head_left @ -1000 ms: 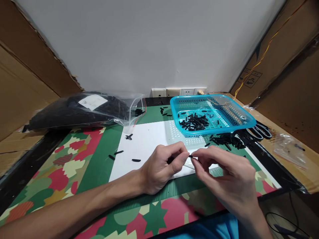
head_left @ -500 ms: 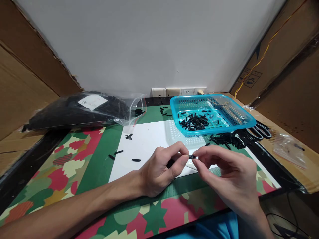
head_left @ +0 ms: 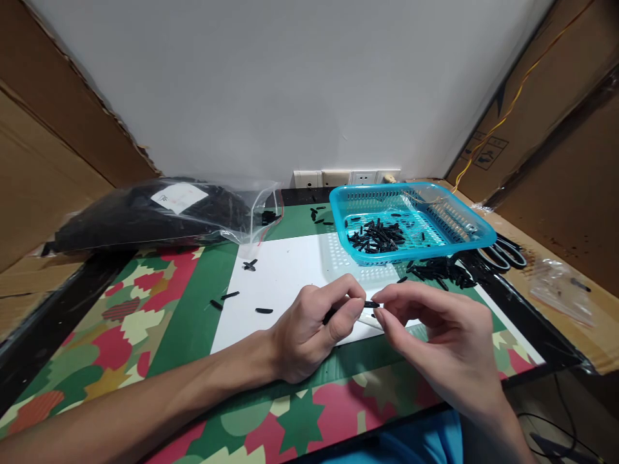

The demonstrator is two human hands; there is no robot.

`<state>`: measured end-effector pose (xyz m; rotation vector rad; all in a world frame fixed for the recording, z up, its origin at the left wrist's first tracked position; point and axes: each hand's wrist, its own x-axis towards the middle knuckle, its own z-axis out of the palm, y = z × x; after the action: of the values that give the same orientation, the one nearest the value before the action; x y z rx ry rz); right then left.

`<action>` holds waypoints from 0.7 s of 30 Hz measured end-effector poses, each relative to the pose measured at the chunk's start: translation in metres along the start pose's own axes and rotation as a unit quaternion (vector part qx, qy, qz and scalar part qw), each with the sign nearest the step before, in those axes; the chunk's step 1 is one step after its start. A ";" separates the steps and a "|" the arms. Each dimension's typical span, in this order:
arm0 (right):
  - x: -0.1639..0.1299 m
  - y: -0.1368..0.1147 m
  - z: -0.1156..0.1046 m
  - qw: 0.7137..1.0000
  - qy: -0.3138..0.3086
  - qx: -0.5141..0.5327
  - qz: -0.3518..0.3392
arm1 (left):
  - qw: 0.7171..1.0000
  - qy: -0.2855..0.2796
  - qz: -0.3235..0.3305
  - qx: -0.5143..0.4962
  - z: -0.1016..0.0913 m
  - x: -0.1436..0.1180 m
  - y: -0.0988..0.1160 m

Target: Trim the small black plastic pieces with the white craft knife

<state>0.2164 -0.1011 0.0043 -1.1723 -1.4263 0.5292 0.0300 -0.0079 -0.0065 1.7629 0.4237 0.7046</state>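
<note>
Head | two hands: left hand [head_left: 309, 328], right hand [head_left: 435, 341] | one black piece [head_left: 371, 304] pinched

Left hand [head_left: 309, 332]: forearm enters from the lower left, wrist straight, back of hand up, thumb and forefinger pinched at the grip, remaining fingers curled under the palm. Right hand [head_left: 438, 341]: wrist enters from the lower right, palm turned leftward, thumb and forefinger pinched just right of the left hand's grip, fingertips nearly meeting, other fingers loosely bent below
</note>
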 end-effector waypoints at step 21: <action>0.001 -0.002 -0.003 0.998 -0.030 0.042 0.042 | 0.999 -0.036 0.016 0.006 -0.005 0.001 0.001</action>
<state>0.2187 -0.1021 0.0075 -1.1619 -1.3961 0.6817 0.0271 -0.0035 -0.0046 1.8035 0.3514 0.6608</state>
